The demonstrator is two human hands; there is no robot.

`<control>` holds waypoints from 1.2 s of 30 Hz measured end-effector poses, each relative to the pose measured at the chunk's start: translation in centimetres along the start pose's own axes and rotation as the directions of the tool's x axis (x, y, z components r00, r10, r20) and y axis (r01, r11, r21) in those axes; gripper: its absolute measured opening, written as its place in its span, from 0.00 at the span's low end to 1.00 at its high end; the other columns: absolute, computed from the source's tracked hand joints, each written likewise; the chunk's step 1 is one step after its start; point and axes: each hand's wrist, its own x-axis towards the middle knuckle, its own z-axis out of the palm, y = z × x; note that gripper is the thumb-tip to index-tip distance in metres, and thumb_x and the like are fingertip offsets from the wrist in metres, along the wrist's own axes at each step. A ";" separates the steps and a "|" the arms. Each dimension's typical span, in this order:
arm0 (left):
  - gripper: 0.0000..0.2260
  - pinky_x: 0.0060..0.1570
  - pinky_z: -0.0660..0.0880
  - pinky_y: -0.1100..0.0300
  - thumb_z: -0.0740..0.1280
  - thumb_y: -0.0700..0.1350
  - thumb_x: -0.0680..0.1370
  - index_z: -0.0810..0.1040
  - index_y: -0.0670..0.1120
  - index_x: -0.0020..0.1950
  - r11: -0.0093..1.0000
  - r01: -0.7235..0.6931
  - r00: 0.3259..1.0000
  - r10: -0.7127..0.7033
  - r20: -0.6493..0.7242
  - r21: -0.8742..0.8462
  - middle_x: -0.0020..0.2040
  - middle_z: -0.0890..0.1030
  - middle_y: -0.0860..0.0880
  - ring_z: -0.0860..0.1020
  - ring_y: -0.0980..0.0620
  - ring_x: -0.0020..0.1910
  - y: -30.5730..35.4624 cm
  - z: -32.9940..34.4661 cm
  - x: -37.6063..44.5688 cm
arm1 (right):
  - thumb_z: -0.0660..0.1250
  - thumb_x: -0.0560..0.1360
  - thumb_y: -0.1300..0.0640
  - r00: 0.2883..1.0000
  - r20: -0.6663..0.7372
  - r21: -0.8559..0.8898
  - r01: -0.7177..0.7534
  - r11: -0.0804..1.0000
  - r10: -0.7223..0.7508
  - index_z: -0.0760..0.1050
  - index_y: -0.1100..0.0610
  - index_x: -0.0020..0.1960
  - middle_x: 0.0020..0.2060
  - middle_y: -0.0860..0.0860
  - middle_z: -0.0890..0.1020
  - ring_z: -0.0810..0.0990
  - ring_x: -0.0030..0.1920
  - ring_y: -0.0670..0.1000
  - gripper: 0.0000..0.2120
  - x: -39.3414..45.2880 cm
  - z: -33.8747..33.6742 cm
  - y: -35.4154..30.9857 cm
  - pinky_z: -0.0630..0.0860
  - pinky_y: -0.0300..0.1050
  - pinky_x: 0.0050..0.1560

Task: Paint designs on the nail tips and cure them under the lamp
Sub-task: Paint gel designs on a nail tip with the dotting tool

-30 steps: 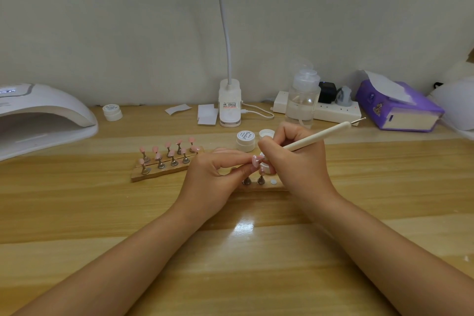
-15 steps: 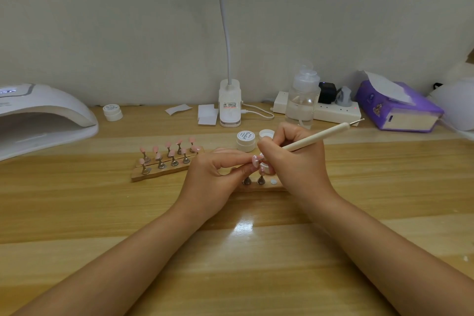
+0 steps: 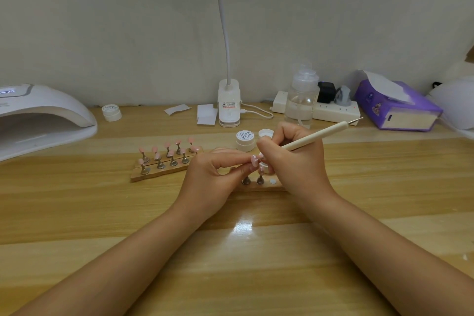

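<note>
My left hand (image 3: 214,177) pinches a pink nail tip (image 3: 254,160) on its small stand, lifted above a wooden holder strip (image 3: 259,188) that carries two metal stands. My right hand (image 3: 295,161) grips a cream dotting pen (image 3: 316,136), its working end at the pinched tip and its metal point sticking up to the right. To the left lies a second wooden strip (image 3: 159,173) with several pink nail tips on stands. A white curing lamp (image 3: 43,118) sits at the far left. A gel jar (image 3: 245,140) and its loose lid (image 3: 265,133) stand behind my hands.
Along the wall stand a second small jar (image 3: 111,112), paper slips (image 3: 206,114), a clip lamp base (image 3: 229,105) with its cable, a clear pump bottle (image 3: 302,100), a power strip (image 3: 331,110) and a purple tissue box (image 3: 396,106). The wooden table (image 3: 230,251) stretches toward me.
</note>
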 end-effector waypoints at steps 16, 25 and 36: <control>0.11 0.50 0.75 0.61 0.68 0.46 0.69 0.80 0.50 0.50 1.000 0.005 1.000 -0.005 0.002 0.000 0.42 0.82 0.59 0.80 0.58 0.46 0.1 -0.1 0.0 | 0.67 0.68 0.67 1.000 -0.007 -0.006 -0.007 1.000 0.007 0.66 0.61 0.27 0.19 0.46 0.69 0.73 0.24 0.44 0.14 -0.1 0.0 -0.2 0.74 0.40 0.26; 0.11 0.51 0.75 0.58 0.68 0.46 0.69 0.81 0.49 0.51 1.000 0.009 1.000 -0.009 0.000 -0.001 0.43 0.83 0.56 0.80 0.57 0.46 0.0 0.0 0.0 | 0.66 0.69 0.67 1.000 0.005 -0.007 -0.012 1.000 0.012 0.66 0.62 0.28 0.19 0.46 0.70 0.74 0.23 0.42 0.14 -0.2 0.1 -0.1 0.74 0.41 0.27; 0.11 0.51 0.75 0.60 0.68 0.47 0.69 0.81 0.49 0.50 1.000 0.014 1.000 -0.014 -0.002 -0.002 0.43 0.83 0.56 0.80 0.57 0.47 0.0 0.0 0.0 | 0.67 0.69 0.67 1.000 -0.010 -0.018 -0.003 1.000 0.003 0.66 0.64 0.28 0.19 0.46 0.69 0.72 0.23 0.42 0.15 -0.2 0.0 -0.2 0.74 0.40 0.26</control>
